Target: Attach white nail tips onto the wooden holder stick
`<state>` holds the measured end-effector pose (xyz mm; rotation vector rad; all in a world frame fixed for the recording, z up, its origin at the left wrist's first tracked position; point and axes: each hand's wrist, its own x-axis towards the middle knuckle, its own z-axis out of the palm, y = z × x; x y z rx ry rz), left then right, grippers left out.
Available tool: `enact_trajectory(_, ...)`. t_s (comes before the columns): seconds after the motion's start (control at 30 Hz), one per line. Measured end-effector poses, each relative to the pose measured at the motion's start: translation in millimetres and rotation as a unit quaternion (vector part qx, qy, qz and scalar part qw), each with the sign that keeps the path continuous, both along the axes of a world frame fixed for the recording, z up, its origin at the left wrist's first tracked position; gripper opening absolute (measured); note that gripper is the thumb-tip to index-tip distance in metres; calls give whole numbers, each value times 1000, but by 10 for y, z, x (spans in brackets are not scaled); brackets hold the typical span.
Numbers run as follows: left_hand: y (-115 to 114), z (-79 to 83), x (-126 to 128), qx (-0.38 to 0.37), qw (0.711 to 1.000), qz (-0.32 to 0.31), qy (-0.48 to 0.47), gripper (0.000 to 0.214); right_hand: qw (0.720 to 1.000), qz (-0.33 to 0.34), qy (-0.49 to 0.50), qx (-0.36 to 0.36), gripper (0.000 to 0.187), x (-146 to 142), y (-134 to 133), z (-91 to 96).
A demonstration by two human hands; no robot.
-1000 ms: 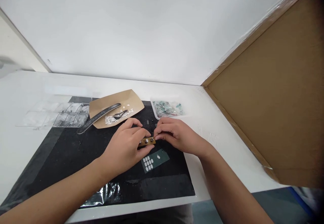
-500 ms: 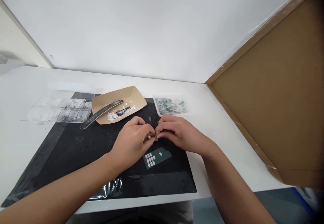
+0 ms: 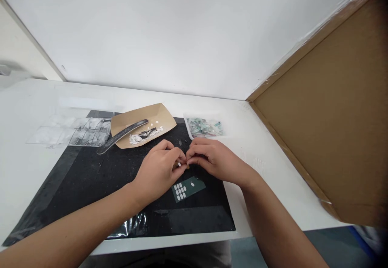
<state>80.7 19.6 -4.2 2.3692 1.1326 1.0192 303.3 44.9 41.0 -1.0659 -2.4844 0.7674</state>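
Observation:
My left hand [image 3: 165,165] and my right hand [image 3: 214,159] meet fingertip to fingertip above the black mat [image 3: 91,187]. Both are closed in a pinch; whatever lies between the tips is too small and too covered to name. A bit of orange [image 3: 188,167] shows just under the fingertips, and a small white oval piece [image 3: 179,164] is visible by my left fingers. Just below my hands lies a dark green sheet [image 3: 198,185] bearing several white oval stickers in rows, with a single one apart on its right half.
A brown paper tray [image 3: 163,112] holds white scraps, with a curved dark nail file [image 3: 123,134] leaning across its edge. Left of it stands a clear compartment box [image 3: 87,132]. A white container [image 3: 189,132] of greenish clear pieces sits behind my right hand. Cardboard [image 3: 321,110] walls the right side.
Both hands stay pinched together in almost the same spot. My fingertips have shifted only very slightly, and the view has moved a little.

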Motion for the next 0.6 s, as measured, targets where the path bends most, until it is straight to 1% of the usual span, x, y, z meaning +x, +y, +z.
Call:
enact_trajectory(0.13, -5, 10, 3, -5, 1000, 9, -2, 14, 1000, -10, 5, -6, 12, -13, 2, 11)
enact_trajectory(0.23, -9, 10, 1, -8, 1000, 8, -2, 15, 999, -36, 12, -25, 10, -27, 1, 19)
enact_trajectory(0.3, -11, 9, -1, -11, 1000, 8, -3, 15, 997, -63, 19, -51, 9, -34, 3, 20)
enact_trajectory(0.4, -12, 8, -6, -16, 1000, 9, -4, 12, 986, -106, 51, -115, 1, -28, 25, -6)
enact_trajectory(0.47, -11, 4, -9, -16, 1000, 8, -2, 11, 976, -118, 78, -163, 12, -13, 55, -48)
enact_trajectory(0.6, -3, -14, -8, -18, 1000, 2, -6, 11, 951, -111, 129, -260, 28, 11, 114, -155)
